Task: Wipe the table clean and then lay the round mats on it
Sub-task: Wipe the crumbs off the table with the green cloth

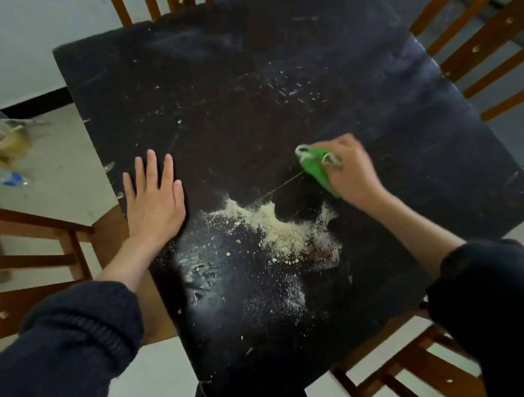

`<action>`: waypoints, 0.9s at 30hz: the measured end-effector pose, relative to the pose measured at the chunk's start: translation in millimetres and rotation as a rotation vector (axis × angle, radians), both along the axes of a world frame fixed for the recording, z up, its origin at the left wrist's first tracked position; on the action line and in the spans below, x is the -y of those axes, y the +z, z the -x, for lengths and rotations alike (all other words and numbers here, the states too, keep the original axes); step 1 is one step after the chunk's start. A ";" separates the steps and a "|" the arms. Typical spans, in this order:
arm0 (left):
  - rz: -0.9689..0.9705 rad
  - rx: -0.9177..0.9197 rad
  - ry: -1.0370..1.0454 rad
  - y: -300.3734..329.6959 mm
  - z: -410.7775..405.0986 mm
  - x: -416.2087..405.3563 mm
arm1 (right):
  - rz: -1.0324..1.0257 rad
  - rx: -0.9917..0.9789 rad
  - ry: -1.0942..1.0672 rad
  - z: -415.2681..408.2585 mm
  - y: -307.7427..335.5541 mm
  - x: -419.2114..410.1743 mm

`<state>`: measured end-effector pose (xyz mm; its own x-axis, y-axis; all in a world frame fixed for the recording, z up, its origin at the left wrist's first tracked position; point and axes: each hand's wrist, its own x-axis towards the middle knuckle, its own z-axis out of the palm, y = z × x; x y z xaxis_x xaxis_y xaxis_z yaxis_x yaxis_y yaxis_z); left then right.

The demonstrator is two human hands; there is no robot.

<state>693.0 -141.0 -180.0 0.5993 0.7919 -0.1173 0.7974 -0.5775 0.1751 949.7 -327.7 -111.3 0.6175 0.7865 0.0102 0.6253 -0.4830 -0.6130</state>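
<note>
A black square table fills the view, scratched and dusty. A heap of pale yellow crumbs lies near its middle front, with fine specks scattered around it. My right hand grips a green cloth and presses it on the tabletop just right of and beyond the crumbs. My left hand lies flat, fingers straight, on the table's left edge. No round mats are in view.
Wooden chairs stand round the table: one at the left, one at the right rear, one at the front right, one behind. A blurred plastic bag with bottles lies on the floor at the left.
</note>
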 end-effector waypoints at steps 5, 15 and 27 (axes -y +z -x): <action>-0.062 -0.006 -0.026 -5.8 6.8 3.2 | 0.334 0.137 -0.274 -19.2 -21.5 14.3; -0.086 0.011 -0.034 -8.5 7.1 3.1 | 0.023 -0.154 -0.140 81.7 -6.1 58.9; -0.077 0.040 -0.038 -9.2 8.1 2.5 | 0.134 -0.001 -0.300 150.3 -31.3 90.7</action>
<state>685.0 -143.5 -189.2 0.6323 0.7741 -0.0321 0.7677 -0.6204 0.1606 799.3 -418.4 -142.6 0.8217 0.5640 -0.0818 0.4424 -0.7216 -0.5325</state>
